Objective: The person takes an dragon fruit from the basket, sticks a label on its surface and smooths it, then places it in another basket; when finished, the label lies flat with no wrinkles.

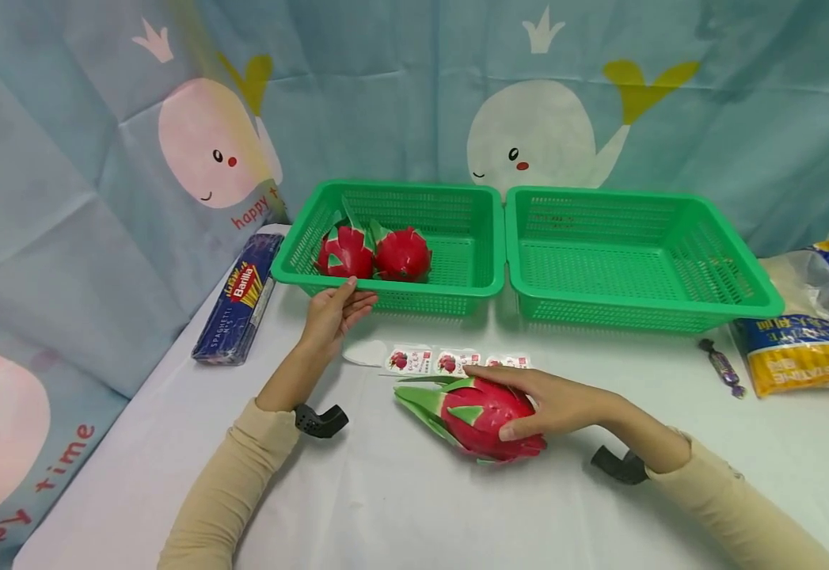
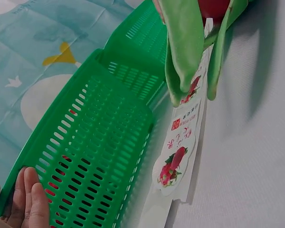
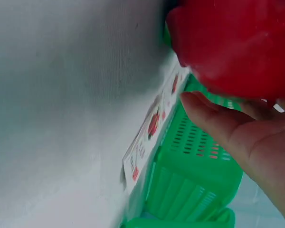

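My left hand (image 1: 332, 317) grips the front rim of the left green basket (image 1: 428, 301), thumb over the edge and fingers against the outer wall. Inside that basket two red dragon fruits (image 1: 403, 255) sit side by side at its left end. My right hand (image 1: 560, 400) holds another dragon fruit (image 1: 484, 429), thumb on the near side and fingers over the far side. Its green leaves (image 2: 183, 42) point left, and in the right wrist view its red body (image 3: 237, 47) fills the upper right. A strip of dragon fruit labels (image 1: 410, 361) lies between basket and fruit.
A second green basket (image 1: 621, 314), with nothing in it, stands against the first on the right. A blue spaghetti pack (image 1: 236, 305) lies at the left. At the right are a wrapped candy (image 1: 723, 369) and a blue-yellow pasta bag (image 1: 799, 348). A printed curtain (image 1: 385, 95) hangs behind.
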The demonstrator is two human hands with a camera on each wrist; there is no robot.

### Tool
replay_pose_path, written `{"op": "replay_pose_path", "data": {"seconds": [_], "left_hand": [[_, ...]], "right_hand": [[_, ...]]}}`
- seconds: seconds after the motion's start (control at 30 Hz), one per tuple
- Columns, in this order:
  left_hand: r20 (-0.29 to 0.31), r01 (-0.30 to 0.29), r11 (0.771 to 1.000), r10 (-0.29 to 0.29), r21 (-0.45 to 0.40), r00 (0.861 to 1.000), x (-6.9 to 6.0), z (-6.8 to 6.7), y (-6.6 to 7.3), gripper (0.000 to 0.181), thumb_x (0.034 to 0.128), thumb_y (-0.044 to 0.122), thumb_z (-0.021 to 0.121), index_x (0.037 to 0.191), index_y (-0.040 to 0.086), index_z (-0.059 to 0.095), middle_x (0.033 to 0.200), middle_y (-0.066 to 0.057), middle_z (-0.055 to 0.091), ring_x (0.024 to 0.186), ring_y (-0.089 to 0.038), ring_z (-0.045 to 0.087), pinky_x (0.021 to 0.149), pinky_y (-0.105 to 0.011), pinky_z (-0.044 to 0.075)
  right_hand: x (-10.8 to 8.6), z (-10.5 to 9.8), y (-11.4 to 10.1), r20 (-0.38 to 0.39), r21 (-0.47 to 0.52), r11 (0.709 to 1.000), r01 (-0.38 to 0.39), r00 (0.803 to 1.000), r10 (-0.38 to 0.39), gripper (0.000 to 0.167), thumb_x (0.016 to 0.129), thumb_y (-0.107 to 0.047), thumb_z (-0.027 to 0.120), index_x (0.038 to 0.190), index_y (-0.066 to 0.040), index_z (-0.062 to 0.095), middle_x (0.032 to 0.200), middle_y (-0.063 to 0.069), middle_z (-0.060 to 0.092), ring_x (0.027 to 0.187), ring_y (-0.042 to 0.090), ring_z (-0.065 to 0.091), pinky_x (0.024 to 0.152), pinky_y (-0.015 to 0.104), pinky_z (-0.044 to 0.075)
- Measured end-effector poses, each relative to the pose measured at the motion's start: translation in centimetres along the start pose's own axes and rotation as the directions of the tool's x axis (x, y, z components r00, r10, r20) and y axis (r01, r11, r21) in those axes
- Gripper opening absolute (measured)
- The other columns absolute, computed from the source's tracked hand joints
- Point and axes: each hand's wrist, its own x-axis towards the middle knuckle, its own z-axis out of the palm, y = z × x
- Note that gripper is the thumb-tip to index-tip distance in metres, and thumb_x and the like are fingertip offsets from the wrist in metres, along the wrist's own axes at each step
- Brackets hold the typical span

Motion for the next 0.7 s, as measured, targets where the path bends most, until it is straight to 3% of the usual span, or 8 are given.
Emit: {"op": "replay_pose_path", "data": {"seconds": [0.13,0.23,0.37,0.5,0.57,0.6,0.63,0.7], "left_hand": [[0.033,0.006,1.000,-0.005,-0.013,0.999,-0.2,-0.1,0.1,0.025,0.0934,0.028,0.052,0.096,0.003,0.054,0.081,-0.002,0.072,0.077,-0.012,0.070,0.075,-0.022,0.054],[0.050,0.024,1.000,-0.023,-0.011,0.998,-0.3,0.0,0.2,0.026,0.0925,0.030,0.053,0.095,0.004,0.055,0.083,-0.002,0.072,0.077,-0.012,0.070,0.075,-0.022,0.054],[0.092,0.032,0.999,-0.033,0.015,0.995,-0.2,0.3,-0.2,0.028,0.0923,0.030,0.054,0.099,0.003,0.057,0.085,-0.001,0.072,0.079,-0.010,0.069,0.073,-0.021,0.054],[0.153,0.004,0.982,-0.033,0.187,0.988,-0.2,0.5,-1.1,0.038,0.0929,0.027,0.054,0.113,-0.005,0.055,0.090,0.000,0.072,0.084,-0.011,0.069,0.076,-0.022,0.054],[0.203,-0.045,0.936,-0.029,0.348,0.979,-0.2,0.7,-1.5,0.038,0.0929,0.021,0.055,0.117,-0.008,0.054,0.094,-0.004,0.071,0.089,-0.017,0.069,0.080,-0.025,0.053],[0.233,-0.086,0.894,-0.020,0.439,0.972,-0.2,0.8,-1.7,0.037,0.0929,0.018,0.055,0.118,-0.009,0.054,0.097,-0.007,0.071,0.091,-0.020,0.068,0.082,-0.027,0.053],[0.266,-0.135,0.842,-0.010,0.522,0.964,-0.2,1.0,-1.9,0.035,0.0924,0.016,0.056,0.117,-0.009,0.055,0.099,-0.009,0.070,0.094,-0.022,0.067,0.083,-0.028,0.053],[0.342,-0.256,0.706,0.021,0.660,0.940,-0.2,1.4,-2.2,0.031,0.0904,0.012,0.058,0.115,-0.008,0.059,0.102,-0.014,0.069,0.096,-0.026,0.066,0.085,-0.032,0.053]], "right_hand": [[0.4,-1.1,0.8,-0.125,0.039,0.998,0.040,0.992,-0.035,0.052,0.092,-0.027,0.055,0.140,-0.016,0.039,0.139,0.009,0.045,0.125,0.030,0.045,0.093,0.039,0.048],[1.3,-2.2,2.1,-0.269,0.043,0.999,0.005,0.963,0.007,0.039,0.094,-0.020,0.052,0.129,-0.003,0.051,0.125,0.014,0.058,0.110,0.030,0.057,0.088,0.038,0.051],[2.4,-2.8,3.8,-0.394,-0.104,0.983,-0.149,0.914,0.097,0.033,0.089,-0.012,0.059,0.116,0.006,0.059,0.104,0.018,0.066,0.093,0.029,0.064,0.077,0.036,0.054],[3.0,-2.3,4.5,-0.420,-0.281,0.931,-0.232,0.902,0.098,0.035,0.080,-0.013,0.069,0.107,0.008,0.063,0.093,0.017,0.067,0.087,0.029,0.063,0.076,0.040,0.053],[3.2,-2.1,4.5,-0.419,-0.331,0.909,-0.253,0.903,0.099,0.038,0.075,-0.016,0.074,0.105,0.006,0.065,0.091,0.015,0.067,0.086,0.028,0.062,0.072,0.040,0.052],[3.3,-2.0,4.4,-0.417,-0.345,0.902,-0.259,0.903,0.100,0.039,0.073,-0.016,0.075,0.103,0.005,0.065,0.089,0.014,0.067,0.084,0.027,0.062,0.069,0.039,0.051],[3.4,-1.9,4.4,-0.418,-0.350,0.898,-0.266,0.903,0.105,0.038,0.071,-0.015,0.076,0.102,0.004,0.066,0.088,0.013,0.066,0.083,0.026,0.061,0.067,0.038,0.050],[3.6,-1.8,4.3,-0.418,-0.349,0.895,-0.277,0.901,0.116,0.036,0.068,-0.014,0.077,0.099,0.002,0.067,0.084,0.011,0.064,0.079,0.023,0.058,0.062,0.034,0.047]]}}
